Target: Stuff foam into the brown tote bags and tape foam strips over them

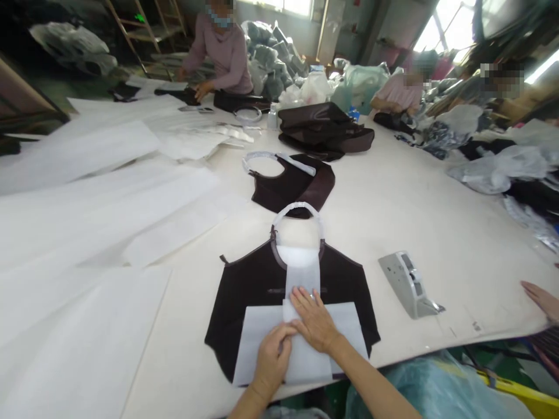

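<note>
A dark handbag (244, 291) lies flat on the table in front of me, its round handle (300, 206) wrapped in white. A white packing sheet (257, 326) covers its lower part, and a narrow white strip (303, 273) runs from the handle opening down over the bag. My right hand (317, 320) presses flat on the strip, fingers stretched out. Beside its thumb, my left hand (274, 356) is closed, thumb and fingers curled together over the sheet; what they pinch is hidden. To the right stands a grey tape dispenser (408, 285), touched by neither hand.
Large white sheets (87, 233) spread over the left of the white table (419, 203). Ahead lie a second bag (301, 183) and a pile of dark bags (325, 128). Another person's hand (541, 299) rests at the right edge. Co-workers (222, 52) are across the table.
</note>
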Action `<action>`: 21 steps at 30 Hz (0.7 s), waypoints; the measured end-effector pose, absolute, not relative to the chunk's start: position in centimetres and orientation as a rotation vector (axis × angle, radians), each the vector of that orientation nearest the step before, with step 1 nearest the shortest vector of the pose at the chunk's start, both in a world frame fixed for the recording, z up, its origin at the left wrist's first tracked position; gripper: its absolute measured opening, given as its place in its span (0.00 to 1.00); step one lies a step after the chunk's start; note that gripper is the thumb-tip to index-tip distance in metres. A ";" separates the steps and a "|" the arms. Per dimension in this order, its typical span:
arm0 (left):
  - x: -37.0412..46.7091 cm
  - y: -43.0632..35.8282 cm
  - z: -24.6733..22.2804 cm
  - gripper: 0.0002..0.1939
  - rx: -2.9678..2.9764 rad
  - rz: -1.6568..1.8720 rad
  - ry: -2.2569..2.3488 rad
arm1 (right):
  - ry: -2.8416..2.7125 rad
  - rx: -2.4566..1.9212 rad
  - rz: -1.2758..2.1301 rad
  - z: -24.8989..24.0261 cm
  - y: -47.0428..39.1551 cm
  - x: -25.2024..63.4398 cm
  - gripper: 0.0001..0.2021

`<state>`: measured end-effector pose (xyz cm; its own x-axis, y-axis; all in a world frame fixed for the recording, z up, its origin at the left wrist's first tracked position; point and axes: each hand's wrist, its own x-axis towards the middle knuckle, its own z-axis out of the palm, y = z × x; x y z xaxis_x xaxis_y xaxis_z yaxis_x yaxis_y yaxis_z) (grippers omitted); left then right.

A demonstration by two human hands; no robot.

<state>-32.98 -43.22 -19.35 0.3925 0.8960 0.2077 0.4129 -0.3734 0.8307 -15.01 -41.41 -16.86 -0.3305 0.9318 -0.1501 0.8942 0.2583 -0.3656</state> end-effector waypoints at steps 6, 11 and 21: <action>-35.2 -30.4 -13.8 0.13 1.883 0.876 1.427 | -1.887 -1.778 0.698 -13.7 -44.5 -13.2 0.28; -33.8 -19.7 -12.7 0.26 1.672 0.616 1.588 | -0.411 -1.988 0.507 -15.1 -54.6 -12.7 0.31; -29.9 -13.6 -14.1 0.29 1.459 0.370 1.347 | 0.563 -1.339 0.777 -19.1 -56.9 -17.0 0.28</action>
<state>-29.88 -13.63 -14.14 0.3137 0.8560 -0.4108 0.5259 0.2036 0.8258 -16.99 -56.92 -19.07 0.6347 0.1713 -0.7535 -0.7693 0.0489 -0.6370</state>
